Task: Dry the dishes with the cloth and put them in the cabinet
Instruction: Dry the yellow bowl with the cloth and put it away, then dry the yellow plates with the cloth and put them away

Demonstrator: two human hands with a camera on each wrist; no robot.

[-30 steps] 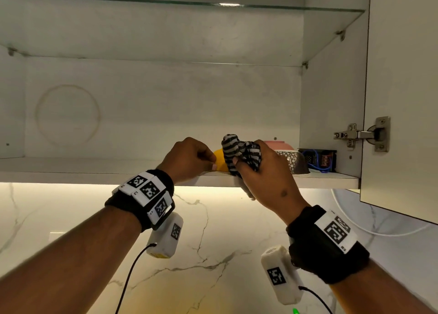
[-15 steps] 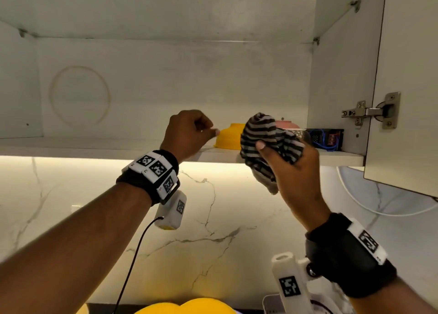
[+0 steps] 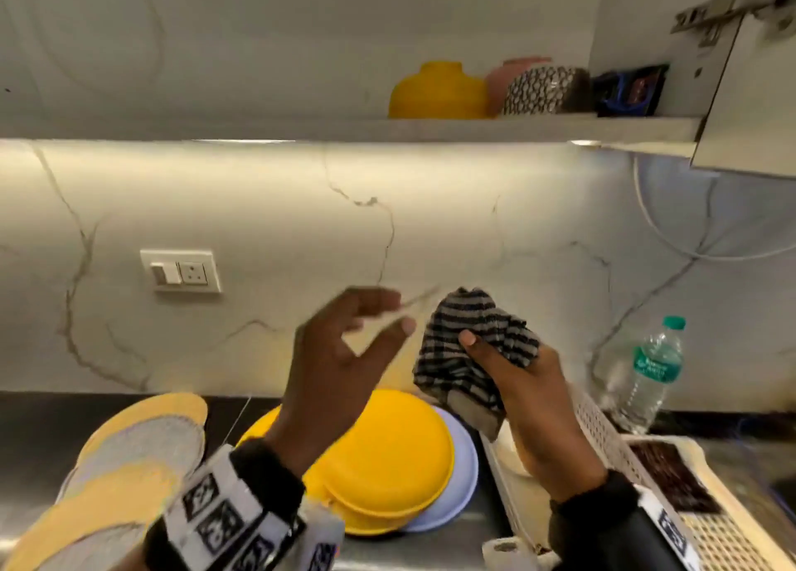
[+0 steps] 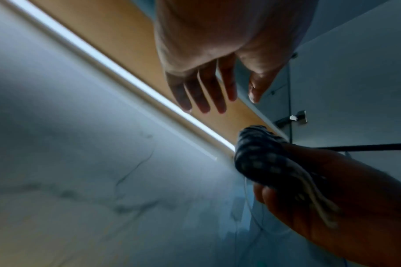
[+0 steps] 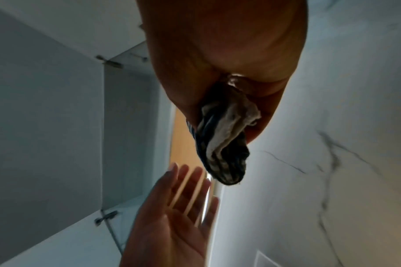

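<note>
Left hand [image 3: 344,355] empty, fingers spread loose. Right hand [image 3: 530,402] clutched bunched striped cloth [image 3: 474,346]. Yellow plate [image 3: 387,463] on surface lay directly below left hand, nearer it than right. Yellow bowl [image 3: 437,92] already on cabinet shelf [image 3: 517,127].

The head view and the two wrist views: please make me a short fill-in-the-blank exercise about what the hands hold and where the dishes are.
1. The right hand holds a ____ cloth.
2. The left hand is open and holds ____.
3. On the cabinet shelf, the yellow bowl stands to the ____ of the patterned bowl.
4. On the counter, a yellow plate lies on top of a pale ____ plate.

Missing words: striped; nothing; left; blue
</note>
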